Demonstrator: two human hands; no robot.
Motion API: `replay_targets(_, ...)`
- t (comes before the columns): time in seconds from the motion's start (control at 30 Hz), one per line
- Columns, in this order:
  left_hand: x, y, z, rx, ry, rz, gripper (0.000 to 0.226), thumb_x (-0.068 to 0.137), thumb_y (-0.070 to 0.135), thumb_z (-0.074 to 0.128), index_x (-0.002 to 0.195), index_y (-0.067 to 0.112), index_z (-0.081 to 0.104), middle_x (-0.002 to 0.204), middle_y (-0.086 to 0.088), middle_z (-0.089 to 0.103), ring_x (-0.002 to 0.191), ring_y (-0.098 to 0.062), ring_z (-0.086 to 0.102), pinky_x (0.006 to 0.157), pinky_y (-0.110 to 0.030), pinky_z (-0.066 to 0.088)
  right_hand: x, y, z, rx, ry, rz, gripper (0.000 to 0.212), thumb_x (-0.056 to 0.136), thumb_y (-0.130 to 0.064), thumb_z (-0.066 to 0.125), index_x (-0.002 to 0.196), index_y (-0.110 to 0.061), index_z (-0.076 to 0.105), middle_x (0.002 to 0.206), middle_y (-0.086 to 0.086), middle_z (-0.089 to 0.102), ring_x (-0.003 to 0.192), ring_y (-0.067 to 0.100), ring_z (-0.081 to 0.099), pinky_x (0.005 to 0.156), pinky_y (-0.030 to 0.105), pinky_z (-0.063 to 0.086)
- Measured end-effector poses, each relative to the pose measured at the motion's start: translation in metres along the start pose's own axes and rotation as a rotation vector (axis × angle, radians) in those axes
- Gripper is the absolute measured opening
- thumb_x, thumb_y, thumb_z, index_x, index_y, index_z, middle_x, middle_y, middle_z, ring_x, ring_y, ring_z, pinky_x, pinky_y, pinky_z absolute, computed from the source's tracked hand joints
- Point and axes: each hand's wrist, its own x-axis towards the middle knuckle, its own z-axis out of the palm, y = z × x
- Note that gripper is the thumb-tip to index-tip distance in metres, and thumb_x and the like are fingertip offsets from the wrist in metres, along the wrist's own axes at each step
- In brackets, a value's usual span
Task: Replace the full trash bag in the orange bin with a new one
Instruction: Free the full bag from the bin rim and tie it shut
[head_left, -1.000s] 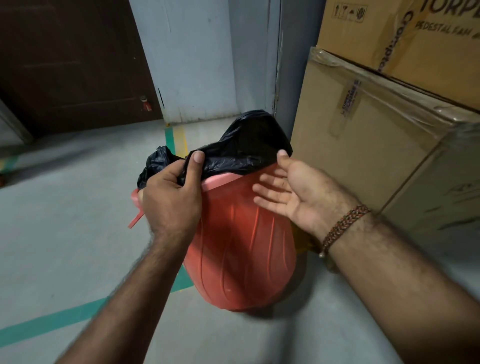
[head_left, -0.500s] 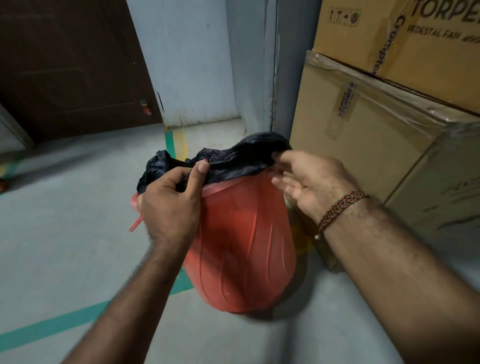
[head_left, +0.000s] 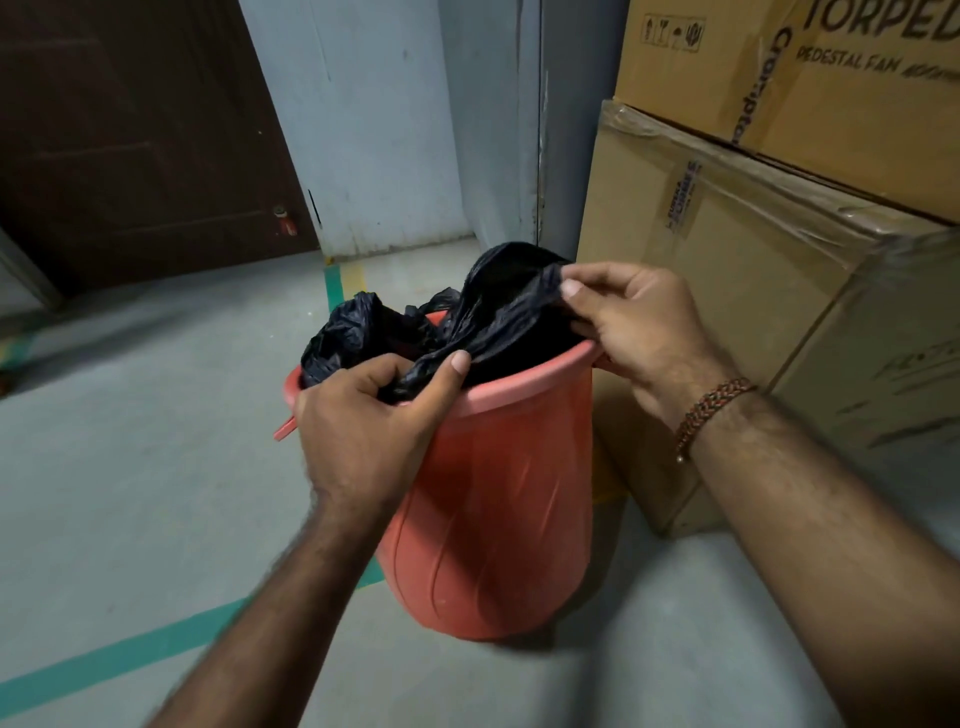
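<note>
The stacked cardboard boxes (head_left: 779, 291) are standing just to the right of the orange bin (head_left: 493, 519), nearly touching its side, and a dark door (head_left: 130, 130) is showing well beyond the bin to the left. The grey floor (head_left: 130, 441) is carrying a green line (head_left: 104, 660) that is running under the bin's base.

The bin is standing upright on the floor, ribbed and stiff-looking, so it is likely staying put if the lift goes straight up. The black trash bag (head_left: 498, 317) is sitting inside it, its loose top bunching above the rim.

The left hand (head_left: 363, 431) is gripping a gathered fold of the bag at the near-left rim, thumb on top and fingers curled round the plastic. The right hand (head_left: 639, 332) is pinching the bag's raised edge above the right rim, fingers curled onto the film. A braided bracelet (head_left: 711, 410) is sitting on that wrist.

The plastic is looking thin, soft and a little slick, crumpling wherever it is being held. How heavy the contents are cannot be told. The best hold is probably the gathered neck, both handfuls brought together above the bin's middle, since thin film gripped at one spot may be stretching or tearing.
</note>
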Motion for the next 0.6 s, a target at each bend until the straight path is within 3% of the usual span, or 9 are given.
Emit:
replay_targets(0.07, 0.005, -0.002, -0.001, -0.017, -0.007, 0.018, 0.073, 0.083, 0.068, 0.073, 0.057, 0.005, 0.046, 0.054, -0.015, 0.037, 0.050, -0.028, 0.037, 0.048, -0.038, 0.034, 0.010, 0.012, -0.008, -0.133, 0.226, 0.062, 0.013, 0.080, -0.018, 0.073, 0.086, -0.026, 0.081, 0.082, -0.010, 0.078, 0.079, 0.012, 0.074, 0.074, 0.036, 0.064)
replay_targets(0.13, 0.009, -0.004, -0.003, -0.045, -0.013, 0.010, 0.068, 0.085, 0.062, 0.075, 0.054, 0.010, 0.042, 0.051, -0.005, 0.031, 0.049, -0.013, 0.031, 0.048, -0.033, 0.028, 0.013, 0.018, -0.014, -0.164, 0.353, 0.236, 0.015, 0.074, -0.022, 0.068, 0.085, -0.016, 0.076, 0.084, -0.003, 0.077, 0.077, 0.016, 0.073, 0.073, 0.041, 0.065)
replay_targets(0.23, 0.014, -0.011, -0.006, -0.084, -0.045, -0.002, 0.068, 0.087, 0.057, 0.075, 0.055, 0.009, 0.039, 0.053, 0.002, 0.028, 0.051, -0.011, 0.028, 0.050, -0.031, 0.023, 0.009, 0.025, -0.020, -0.103, 0.160, 0.504, 0.022, 0.090, -0.035, 0.069, 0.091, -0.013, 0.066, 0.083, 0.001, 0.066, 0.070, 0.013, 0.063, 0.071, 0.030, 0.060)
replay_targets(0.33, 0.021, -0.022, -0.012, -0.120, -0.087, -0.025, 0.071, 0.087, 0.058, 0.073, 0.061, 0.000, 0.043, 0.057, -0.003, 0.030, 0.054, -0.014, 0.030, 0.052, -0.033, 0.024, 0.007, 0.025, -0.027, -0.160, 0.062, 0.397, 0.022, 0.097, -0.028, 0.068, 0.095, -0.006, 0.067, 0.074, 0.005, 0.060, 0.039, 0.001, 0.054, 0.038, 0.014, 0.041)
replay_targets(0.4, 0.026, -0.030, -0.017, -0.143, -0.100, -0.040, 0.071, 0.088, 0.059, 0.072, 0.063, -0.002, 0.046, 0.058, -0.005, 0.032, 0.055, -0.015, 0.032, 0.053, -0.034, 0.026, 0.007, 0.027, -0.028, -0.162, 0.018, 0.295, 0.016, 0.097, -0.018, 0.068, 0.101, -0.002, 0.068, 0.074, 0.009, 0.058, 0.031, 0.000, 0.048, 0.034, 0.010, 0.036)
replay_targets(0.5, 0.030, -0.042, -0.022, -0.138, -0.082, -0.066, 0.074, 0.088, 0.068, 0.066, 0.067, -0.002, 0.057, 0.055, -0.014, 0.045, 0.052, -0.026, 0.044, 0.058, -0.041, 0.043, 0.007, 0.033, -0.023, -0.123, 0.032, 0.235, 0.014, 0.095, -0.005, 0.068, 0.107, 0.002, 0.071, 0.078, 0.015, 0.065, 0.049, 0.011, 0.061, 0.041, 0.015, 0.046)
replay_targets(0.53, 0.031, -0.046, -0.022, -0.120, -0.066, -0.079, 0.075, 0.087, 0.073, 0.063, 0.071, 0.000, 0.063, 0.057, -0.017, 0.055, 0.056, -0.031, 0.054, 0.068, -0.049, 0.051, 0.007, 0.035, -0.021, -0.108, 0.059, 0.235, 0.013, 0.096, -0.002, 0.066, 0.106, 0.002, 0.071, 0.079, 0.016, 0.069, 0.056, 0.018, 0.067, 0.042, 0.018, 0.048)
replay_targets(0.6, 0.031, -0.050, -0.022, -0.078, -0.031, -0.100, 0.071, 0.087, 0.078, 0.058, 0.076, 0.009, 0.068, 0.061, -0.012, 0.064, 0.070, -0.029, 0.064, 0.086, -0.063, 0.049, 0.009, 0.038, -0.018, -0.067, 0.124, 0.236, 0.011, 0.098, 0.001, 0.060, 0.103, -0.001, 0.069, 0.080, 0.019, 0.074, 0.059, 0.026, 0.072, 0.041, 0.023, 0.051)
